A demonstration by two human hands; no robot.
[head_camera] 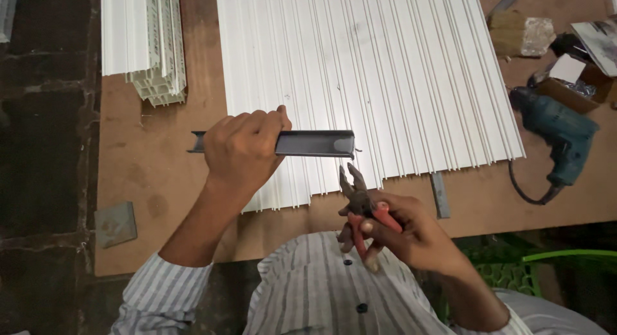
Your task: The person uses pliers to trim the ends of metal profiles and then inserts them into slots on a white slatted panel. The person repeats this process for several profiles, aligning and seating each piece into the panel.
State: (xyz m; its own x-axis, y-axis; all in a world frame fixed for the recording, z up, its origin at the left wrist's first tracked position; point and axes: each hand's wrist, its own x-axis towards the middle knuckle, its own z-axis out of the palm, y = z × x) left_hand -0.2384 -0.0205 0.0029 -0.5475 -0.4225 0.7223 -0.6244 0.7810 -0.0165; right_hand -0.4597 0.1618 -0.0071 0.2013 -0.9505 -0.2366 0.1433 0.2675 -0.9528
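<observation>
- Left hand (243, 150) – closed round a short dark grey metal channel piece (315, 143), gripped near its middle and held level above the table edge. One end sticks out past the knuckles on the left; the longer end runs right and finishes in a rounded tip.
- Right hand (398, 235) – wrapped round the red handles of a pair of worn pliers (360, 200), thumb on top. The tool's dark nose points up and slightly left, tips parted a little, just below the channel's right end but not touching it.
- Both hands hover over the near edge of a brown board worktable (167, 181), in front of the person's striped shirt (315, 290).
- Behind the channel: a broad layer of long white ribbed plastic strips (373, 71), laid side by side, running away from the viewer; their near ends form a stepped line.
- Upper left on the table: a stack of white hollow plastic profiles (144, 42), cut ends showing cells.
- Right side: a teal electric drill (562, 132) lying on its side, black cord curling toward the strips.
- Above the drill: an open cardboard box (569, 84) with oddments inside – contents too small to tell.
- Far right top: a wooden block beside a pale lump (520, 36).
- A thin grey metal strip (439, 195) lies on the table just past the white strips' near ends, right of the pliers.
- A small grey square tile (116, 224) rests at the table's left edge.
- Green plastic crate (514, 277) below the table at lower right, dim.
</observation>
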